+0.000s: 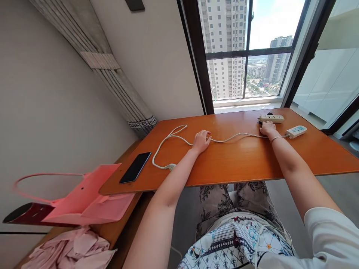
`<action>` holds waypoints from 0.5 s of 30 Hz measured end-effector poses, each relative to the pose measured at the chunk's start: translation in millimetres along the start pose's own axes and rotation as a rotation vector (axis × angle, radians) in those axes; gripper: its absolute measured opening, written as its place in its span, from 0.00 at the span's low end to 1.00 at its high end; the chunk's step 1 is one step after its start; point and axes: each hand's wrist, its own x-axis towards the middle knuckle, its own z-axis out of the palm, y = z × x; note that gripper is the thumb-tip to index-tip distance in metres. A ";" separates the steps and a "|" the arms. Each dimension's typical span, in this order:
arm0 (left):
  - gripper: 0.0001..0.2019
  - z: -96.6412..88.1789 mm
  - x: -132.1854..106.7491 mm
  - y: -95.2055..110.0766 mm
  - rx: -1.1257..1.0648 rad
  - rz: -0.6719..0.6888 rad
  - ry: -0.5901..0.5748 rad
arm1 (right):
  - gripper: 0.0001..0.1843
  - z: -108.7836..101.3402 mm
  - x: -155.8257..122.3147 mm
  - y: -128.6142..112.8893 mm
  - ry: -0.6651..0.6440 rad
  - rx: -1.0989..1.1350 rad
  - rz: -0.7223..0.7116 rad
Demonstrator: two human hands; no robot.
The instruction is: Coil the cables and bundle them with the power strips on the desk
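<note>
Head view: your left hand (201, 141) lies over the middle of the white cord (244, 133) on the desk (230, 164), fingers loosely bent; you cannot tell from here whether they pinch it. The cord comes out on both sides of that hand. To the left it makes a long loop and ends at a plug (170, 166) near the desk's front edge, just beside your left forearm. To the right it runs under your right wrist, which wears a bracelet (277, 138), and joins the near strip (296, 131).

Your right hand (268, 129) is at the front left of the far strip (271, 118), fingers curled and partly hidden; whether they grip anything, you cannot tell. Both strips lie on the right part of the desk, the far one toward the window (246, 53).

Your phone (136, 167) lies flat at the desk's left end, apart from the cord. Beyond that end sits a pink bag (84, 198), with crumpled pink cloth (71, 249) nearer you.
</note>
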 end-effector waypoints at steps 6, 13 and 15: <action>0.12 9.4 -0.8 29.7 -0.044 0.088 -0.020 | 0.23 -7.9 -8.8 -16.8 -0.035 0.076 -0.189; 0.10 15.2 -2.6 45.3 -0.088 0.149 -0.044 | 0.35 -21.8 -22.0 -15.3 0.084 0.149 -0.246; 0.10 15.9 -3.7 46.7 -0.096 0.154 -0.050 | 0.44 -22.4 -21.2 -9.5 0.051 0.142 -0.167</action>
